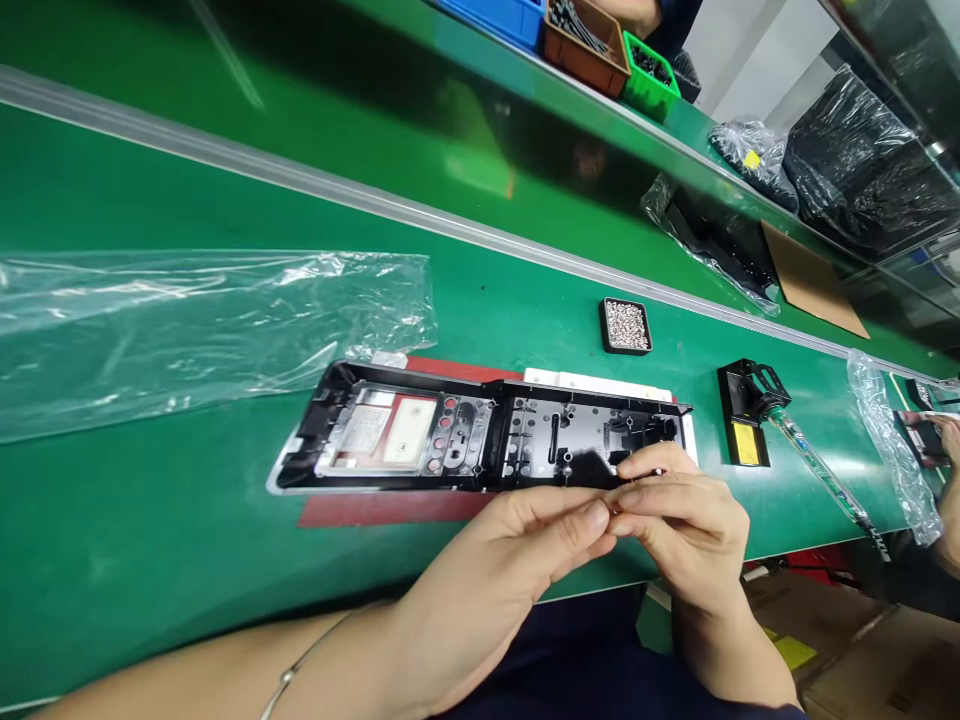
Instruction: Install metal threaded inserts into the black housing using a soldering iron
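A long black plastic housing (420, 430) lies open side up on a red mat (375, 508), with a white plate (600, 384) behind it. My left hand (487, 580) and my right hand (682, 520) meet at the housing's near right edge. Their fingertips are pinched together on something too small to make out. A thin bracelet circles my left wrist.
A clear plastic bag (187, 320) lies at the left. A small black tray of screws (626, 326) sits behind the housing, a soldering iron stand (750, 415) to the right. Bins (585, 40) and black bags (862, 160) line the far shelf. Another person's hand (949, 440) shows at the right edge.
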The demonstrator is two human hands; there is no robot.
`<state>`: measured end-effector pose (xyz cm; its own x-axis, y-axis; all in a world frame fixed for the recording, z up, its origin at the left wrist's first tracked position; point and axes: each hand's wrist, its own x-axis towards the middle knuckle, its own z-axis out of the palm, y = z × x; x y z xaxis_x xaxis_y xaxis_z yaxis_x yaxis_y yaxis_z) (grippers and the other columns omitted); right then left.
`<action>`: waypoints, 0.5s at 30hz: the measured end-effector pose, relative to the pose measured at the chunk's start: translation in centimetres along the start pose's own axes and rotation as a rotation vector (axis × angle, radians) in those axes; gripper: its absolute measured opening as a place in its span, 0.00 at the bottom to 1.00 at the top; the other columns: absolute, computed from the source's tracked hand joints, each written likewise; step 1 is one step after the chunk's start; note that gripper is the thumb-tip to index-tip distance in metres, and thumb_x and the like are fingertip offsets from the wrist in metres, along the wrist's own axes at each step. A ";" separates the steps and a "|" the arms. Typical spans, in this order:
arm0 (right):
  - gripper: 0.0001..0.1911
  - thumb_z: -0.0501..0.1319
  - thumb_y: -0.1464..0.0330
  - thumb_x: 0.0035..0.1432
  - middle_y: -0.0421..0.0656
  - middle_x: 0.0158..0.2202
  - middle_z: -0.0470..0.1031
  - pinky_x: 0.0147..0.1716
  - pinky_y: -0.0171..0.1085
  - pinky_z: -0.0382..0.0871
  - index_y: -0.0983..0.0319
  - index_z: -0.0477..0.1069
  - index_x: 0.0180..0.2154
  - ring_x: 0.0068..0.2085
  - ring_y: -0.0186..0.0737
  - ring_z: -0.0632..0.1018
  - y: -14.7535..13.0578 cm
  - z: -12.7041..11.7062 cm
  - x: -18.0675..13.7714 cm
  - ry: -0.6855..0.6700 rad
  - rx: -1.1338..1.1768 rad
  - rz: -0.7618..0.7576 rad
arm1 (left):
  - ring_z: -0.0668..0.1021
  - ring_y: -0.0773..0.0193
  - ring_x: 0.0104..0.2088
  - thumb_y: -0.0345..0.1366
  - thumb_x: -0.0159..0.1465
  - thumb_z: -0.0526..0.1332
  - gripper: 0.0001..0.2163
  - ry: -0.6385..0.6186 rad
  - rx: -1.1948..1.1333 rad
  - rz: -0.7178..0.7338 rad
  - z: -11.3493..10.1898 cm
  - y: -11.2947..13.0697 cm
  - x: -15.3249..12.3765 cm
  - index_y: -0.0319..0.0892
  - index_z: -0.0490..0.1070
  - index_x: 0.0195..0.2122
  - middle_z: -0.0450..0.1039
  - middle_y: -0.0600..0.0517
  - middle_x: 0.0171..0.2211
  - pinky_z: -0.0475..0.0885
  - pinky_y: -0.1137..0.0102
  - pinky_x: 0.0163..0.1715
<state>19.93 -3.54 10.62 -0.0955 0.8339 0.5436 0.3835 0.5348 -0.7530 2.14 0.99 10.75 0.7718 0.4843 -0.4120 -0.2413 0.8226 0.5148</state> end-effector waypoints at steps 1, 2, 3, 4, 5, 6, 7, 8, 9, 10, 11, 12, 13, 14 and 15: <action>0.06 0.66 0.74 0.69 0.42 0.39 0.77 0.48 0.38 0.76 0.61 0.76 0.46 0.45 0.37 0.78 0.0 0.0 0.0 -0.004 0.004 0.013 | 0.81 0.68 0.43 0.49 0.57 0.75 0.14 -0.001 0.019 0.005 0.0 0.0 0.1 0.49 0.84 0.40 0.83 0.54 0.40 0.75 0.81 0.47; 0.06 0.66 0.75 0.68 0.42 0.39 0.77 0.47 0.36 0.76 0.61 0.76 0.46 0.45 0.37 0.77 0.0 0.0 -0.1 -0.008 0.005 0.030 | 0.81 0.68 0.43 0.48 0.57 0.75 0.13 0.003 0.041 0.014 -0.1 -0.1 0.1 0.50 0.84 0.40 0.83 0.54 0.39 0.75 0.80 0.47; 0.07 0.67 0.76 0.68 0.42 0.39 0.77 0.45 0.35 0.76 0.61 0.76 0.46 0.45 0.37 0.77 -0.1 0.1 -0.1 -0.011 0.008 0.050 | 0.81 0.67 0.43 0.48 0.57 0.75 0.12 0.014 0.064 0.021 -0.1 -0.1 0.2 0.51 0.84 0.40 0.83 0.55 0.38 0.75 0.80 0.46; 0.08 0.67 0.76 0.67 0.42 0.39 0.76 0.44 0.34 0.76 0.61 0.76 0.46 0.45 0.36 0.77 -0.2 0.1 -0.2 -0.013 0.016 0.072 | 0.81 0.66 0.43 0.47 0.57 0.75 0.12 0.021 0.089 0.026 -0.1 -0.1 0.3 0.51 0.84 0.40 0.83 0.55 0.38 0.75 0.79 0.46; 0.08 0.67 0.77 0.67 0.42 0.40 0.76 0.43 0.33 0.76 0.62 0.76 0.46 0.44 0.35 0.77 -0.3 0.1 -0.3 -0.013 0.025 0.093 | 0.81 0.65 0.44 0.47 0.58 0.75 0.12 0.026 0.115 0.026 -0.2 -0.1 0.3 0.50 0.84 0.40 0.84 0.54 0.37 0.75 0.79 0.46; 0.09 0.67 0.77 0.66 0.43 0.41 0.76 0.41 0.33 0.76 0.62 0.76 0.47 0.43 0.35 0.77 -0.4 0.0 -0.4 -0.012 0.032 0.108 | 0.82 0.63 0.45 0.47 0.58 0.74 0.11 0.028 0.141 0.021 -0.2 -0.1 0.3 0.49 0.84 0.39 0.84 0.54 0.37 0.74 0.78 0.47; 0.10 0.68 0.77 0.66 0.43 0.41 0.76 0.41 0.32 0.76 0.62 0.75 0.47 0.42 0.35 0.77 -0.5 0.0 -0.5 -0.010 0.031 0.113 | 0.82 0.62 0.46 0.47 0.59 0.73 0.11 0.025 0.167 0.014 -0.3 -0.1 0.4 0.49 0.84 0.39 0.84 0.53 0.37 0.74 0.77 0.48; 0.10 0.68 0.77 0.66 0.43 0.41 0.76 0.41 0.33 0.76 0.62 0.75 0.48 0.42 0.34 0.77 -0.7 0.0 -0.6 -0.007 0.014 0.107 | 0.82 0.62 0.46 0.47 0.59 0.73 0.11 0.021 0.190 0.007 -0.3 -0.1 0.4 0.48 0.84 0.38 0.84 0.52 0.38 0.74 0.77 0.48; 0.10 0.68 0.77 0.66 0.43 0.41 0.76 0.41 0.33 0.76 0.63 0.74 0.48 0.41 0.34 0.77 -0.8 -0.1 -0.7 -0.005 -0.019 0.092 | 0.82 0.61 0.46 0.47 0.59 0.73 0.11 0.020 0.206 0.001 -0.3 -0.1 0.4 0.48 0.84 0.38 0.84 0.52 0.38 0.74 0.76 0.49; 0.10 0.68 0.77 0.66 0.43 0.40 0.76 0.41 0.34 0.75 0.64 0.74 0.47 0.41 0.34 0.77 -0.9 -0.1 -0.8 -0.001 -0.061 0.064 | 0.82 0.61 0.45 0.47 0.59 0.72 0.11 0.022 0.216 -0.005 -0.3 -0.1 0.4 0.48 0.84 0.38 0.84 0.52 0.38 0.74 0.76 0.49; 0.09 0.68 0.77 0.66 0.43 0.39 0.76 0.40 0.35 0.74 0.64 0.74 0.47 0.40 0.34 0.77 -1.0 -0.1 -0.9 0.004 -0.103 0.033 | 0.82 0.61 0.44 0.47 0.59 0.72 0.11 0.026 0.217 -0.011 -0.2 0.0 0.4 0.48 0.84 0.38 0.84 0.52 0.38 0.74 0.76 0.48; 0.09 0.67 0.78 0.67 0.43 0.39 0.76 0.40 0.36 0.74 0.65 0.73 0.47 0.39 0.34 0.77 -1.1 -0.1 -1.0 0.012 -0.139 0.000 | 0.82 0.62 0.44 0.46 0.59 0.72 0.11 0.028 0.213 -0.013 -0.2 0.0 0.4 0.48 0.84 0.39 0.84 0.52 0.38 0.75 0.76 0.47; 0.10 0.66 0.80 0.67 0.43 0.39 0.76 0.39 0.36 0.74 0.65 0.73 0.48 0.38 0.34 0.77 -1.1 -0.1 -1.1 0.017 -0.164 -0.027 | 0.82 0.63 0.43 0.46 0.59 0.72 0.10 0.030 0.205 -0.013 -0.2 0.0 0.4 0.49 0.84 0.39 0.83 0.53 0.37 0.75 0.77 0.46; 0.12 0.65 0.81 0.67 0.44 0.39 0.76 0.38 0.36 0.74 0.65 0.73 0.50 0.38 0.35 0.77 -1.2 0.0 -1.1 0.018 -0.178 -0.051 | 0.81 0.63 0.42 0.45 0.59 0.72 0.10 0.033 0.196 -0.012 -0.2 0.0 0.5 0.49 0.84 0.39 0.83 0.53 0.37 0.74 0.77 0.45; 0.15 0.64 0.82 0.66 0.44 0.39 0.76 0.38 0.36 0.75 0.65 0.73 0.52 0.39 0.35 0.77 -1.2 0.0 -1.2 0.018 -0.184 -0.069 | 0.81 0.64 0.42 0.45 0.59 0.73 0.10 0.036 0.188 -0.014 -0.2 0.0 0.5 0.49 0.84 0.39 0.83 0.53 0.36 0.74 0.78 0.44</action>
<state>19.61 -5.17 10.90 -0.1119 0.7927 0.5993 0.5381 0.5554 -0.6341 2.40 1.24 10.43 0.7522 0.4863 -0.4447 -0.1144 0.7609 0.6387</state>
